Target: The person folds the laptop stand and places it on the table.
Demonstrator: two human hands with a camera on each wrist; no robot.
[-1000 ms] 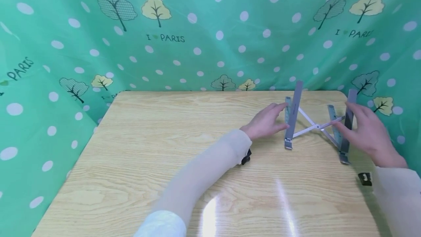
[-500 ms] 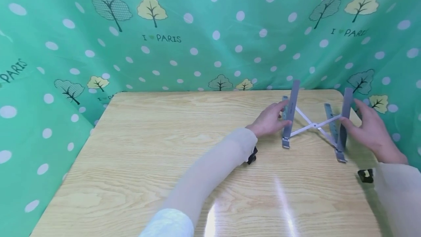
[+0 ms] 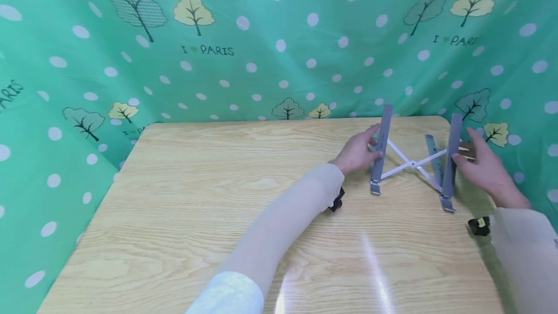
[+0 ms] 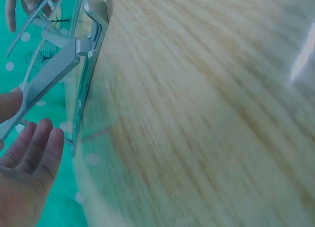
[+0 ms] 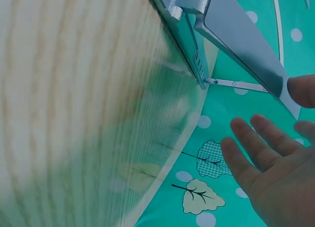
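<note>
Head view: a grey metal folding stand (image 3: 411,159) with thin crossed struts rests on the wood-grain tabletop (image 3: 218,197). Its two flat rails run front-to-back, tilted up at the rear. The left hand (image 3: 359,151) and right hand (image 3: 481,166), fingers straight, seemingly press the rails' outer sides.

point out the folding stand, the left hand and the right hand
folding stand (image 3: 412,163), head view, on the white cross-brace hinge
left hand (image 3: 356,153), head view, on the back of the hand
right hand (image 3: 488,171), head view, on the back of the hand

The person wore long, thin cream sleeves, the left sleeve (image 3: 279,222) crossing the lower middle of the head view and turning whiter near the bottom edge. The right sleeve (image 3: 523,251) filled the lower right corner. A small black strap fitting (image 3: 337,201) sat at each cuff. Both hands were bare.
</note>
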